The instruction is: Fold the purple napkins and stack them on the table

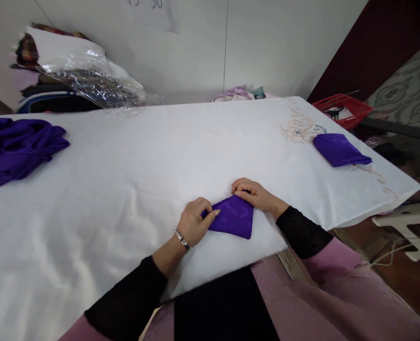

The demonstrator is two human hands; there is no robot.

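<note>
A small folded purple cloth lies at the near edge of the white-covered table. My left hand pinches its left corner between thumb and fingers. At the cloth's upper right corner, my right hand grips the edge the same way. The cloth's top edge runs between the two hands, and its lower right corner points toward me. Another folded purple cloth rests on the right part of the table. Farther left is a loose, crumpled heap of purple fabric.
The table's white cover has an embroidered flower at the right. Clear plastic wrapping and stacked fabrics stand behind the far left edge. A red basket is beyond the right corner. A white plastic stool stands at the right.
</note>
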